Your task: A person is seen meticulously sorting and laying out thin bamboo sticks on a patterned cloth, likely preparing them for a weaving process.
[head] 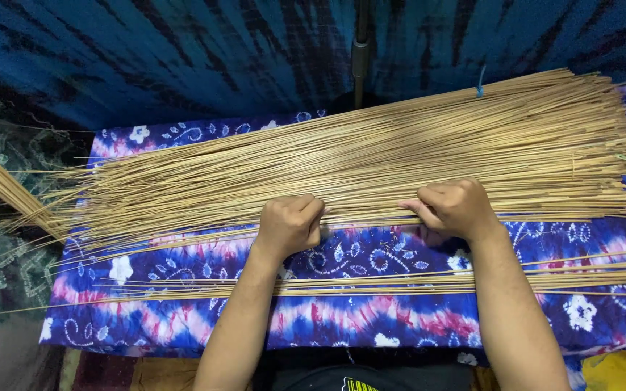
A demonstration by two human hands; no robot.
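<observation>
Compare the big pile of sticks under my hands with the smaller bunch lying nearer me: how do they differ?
The big pile is thick, many layers deep, fanned and slanting up to the right; the smaller bunch is a thin, nearly level row. Both the left hand and the right hand rest on the big pile's near edge; the smaller bunch passes under the forearms. Both are thin, pale tan sticks on the tie-dyed cloth.

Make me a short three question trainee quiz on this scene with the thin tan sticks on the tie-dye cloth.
1. True or false: both hands rest on the near edge of the large pile of thin tan sticks.
2. What lies nearer the person: A) a smaller row of thin tan sticks, B) a basket?
3. What covers the surface?

Key: 1. True, left hand and right hand. 2. A. 3. A blue, purple and pink tie-dye cloth with white flowers.
</observation>
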